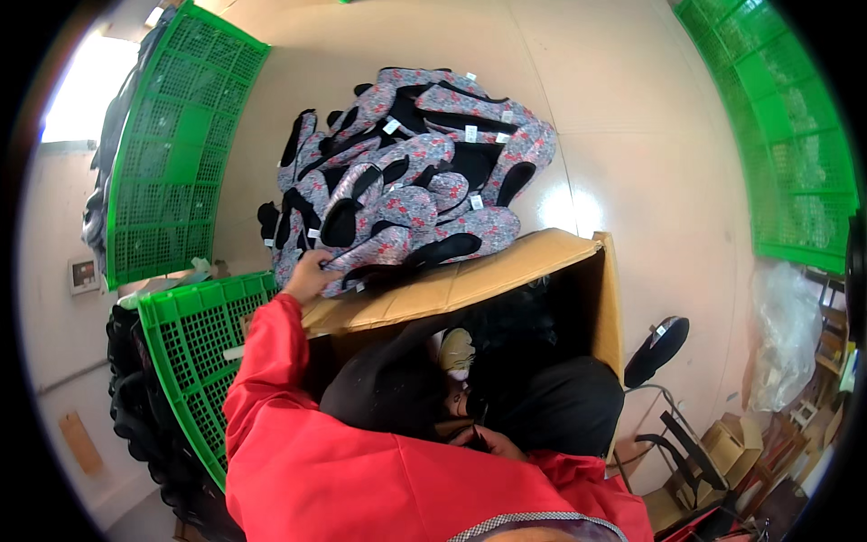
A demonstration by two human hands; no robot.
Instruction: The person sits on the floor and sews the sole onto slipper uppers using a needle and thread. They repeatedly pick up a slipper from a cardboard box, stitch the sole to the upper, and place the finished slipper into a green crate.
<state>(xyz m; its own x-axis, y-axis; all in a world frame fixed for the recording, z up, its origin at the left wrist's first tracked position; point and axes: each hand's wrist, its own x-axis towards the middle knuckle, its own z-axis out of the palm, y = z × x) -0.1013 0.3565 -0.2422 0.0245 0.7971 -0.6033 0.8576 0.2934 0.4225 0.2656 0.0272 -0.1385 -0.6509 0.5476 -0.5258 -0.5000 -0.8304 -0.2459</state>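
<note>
Up at the near left edge of the shoe pile (406, 172), the left hand (310, 275) has its fingers curled shut around the edge of one floral shoe piece (361, 257), pinching it. That pile of grey-and-red patterned uppers with black linings lies heaped on a pale table (623, 135), spilling onto the flap of a cardboard box (470, 275) at the table's near edge. Lower down, the right hand (488, 440) rests against dark cloth (551, 406) inside the box; whether its fingers grip anything cannot be told. Green plastic crates (181, 144) stand at the left and right sides.
</note>
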